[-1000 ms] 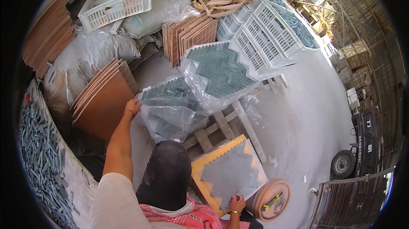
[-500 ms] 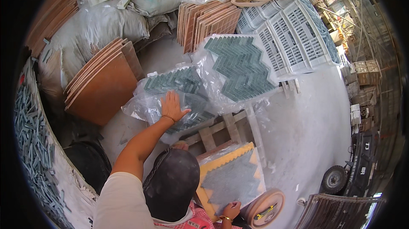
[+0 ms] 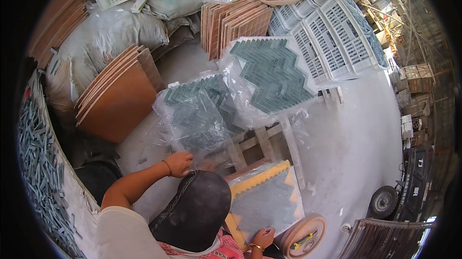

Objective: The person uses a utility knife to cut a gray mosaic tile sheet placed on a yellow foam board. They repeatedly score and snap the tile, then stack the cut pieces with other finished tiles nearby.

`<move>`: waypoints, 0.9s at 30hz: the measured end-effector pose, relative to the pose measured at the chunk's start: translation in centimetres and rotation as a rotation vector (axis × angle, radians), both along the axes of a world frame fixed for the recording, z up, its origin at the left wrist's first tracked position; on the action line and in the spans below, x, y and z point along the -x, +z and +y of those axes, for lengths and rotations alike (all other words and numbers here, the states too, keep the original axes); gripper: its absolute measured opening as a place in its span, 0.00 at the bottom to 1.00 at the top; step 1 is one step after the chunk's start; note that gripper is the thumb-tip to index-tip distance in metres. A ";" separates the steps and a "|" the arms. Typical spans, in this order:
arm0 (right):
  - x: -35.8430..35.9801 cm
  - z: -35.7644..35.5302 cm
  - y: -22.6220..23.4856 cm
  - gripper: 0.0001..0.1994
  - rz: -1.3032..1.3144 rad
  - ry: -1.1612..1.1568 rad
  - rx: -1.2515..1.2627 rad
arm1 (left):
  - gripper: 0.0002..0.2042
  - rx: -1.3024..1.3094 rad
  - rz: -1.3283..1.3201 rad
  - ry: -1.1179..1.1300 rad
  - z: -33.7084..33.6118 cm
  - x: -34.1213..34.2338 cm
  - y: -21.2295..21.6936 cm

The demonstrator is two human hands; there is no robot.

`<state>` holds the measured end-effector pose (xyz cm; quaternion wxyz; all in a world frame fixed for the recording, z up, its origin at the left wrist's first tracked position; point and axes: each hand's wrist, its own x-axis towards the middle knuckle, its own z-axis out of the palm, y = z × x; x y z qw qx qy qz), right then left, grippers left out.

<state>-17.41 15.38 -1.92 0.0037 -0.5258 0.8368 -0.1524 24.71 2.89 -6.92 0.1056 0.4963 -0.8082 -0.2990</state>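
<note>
Gripping the lower edge of a clear plastic bag point(image 3: 199, 129) that wraps a green herringbone mosaic sheet point(image 3: 204, 110), the left hand point(image 3: 179, 163) sits at centre frame, fingers closed on the film. At the bottom edge the right hand point(image 3: 262, 238) touches a grey mesh sheet point(image 3: 264, 206) on a yellow board point(image 3: 285, 170); whether it is clamped or merely resting I cannot tell. Just above right lies 1 more bagged mosaic sheet point(image 3: 272, 73).

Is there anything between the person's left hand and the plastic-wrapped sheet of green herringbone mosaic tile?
Nothing visible does. The left hand already rests on the lower edge of the clear plastic wrap of the green herringbone mosaic sheet. The right hand touches the grey mesh sheet on the yellow board.
</note>
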 end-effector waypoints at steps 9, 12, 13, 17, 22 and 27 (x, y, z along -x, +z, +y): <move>0.1 -0.3 0.7 0.05 -0.004 -0.088 -0.082 | 0.31 0.117 -0.360 0.673 -5.5 2.3 -1.8; -0.2 -0.6 0.8 0.05 -0.005 -0.050 -0.061 | 0.34 0.052 -0.348 0.635 -8.2 2.1 -2.7; 0.1 -0.6 0.6 0.05 0.013 -0.033 -0.058 | 0.34 0.057 -0.349 0.614 -9.3 1.6 -3.2; 0.0 -0.6 0.7 0.04 0.098 -0.029 -0.073 | 0.35 0.093 -0.366 0.577 -15.0 0.8 -3.7; 0.2 -0.5 0.4 0.04 0.089 0.008 -0.083 | 0.33 -0.032 -0.401 0.496 -18.0 2.1 -2.4; -0.1 -0.7 0.8 0.04 0.058 0.000 -0.080 | 0.30 0.215 -0.258 0.640 -14.9 2.8 -1.2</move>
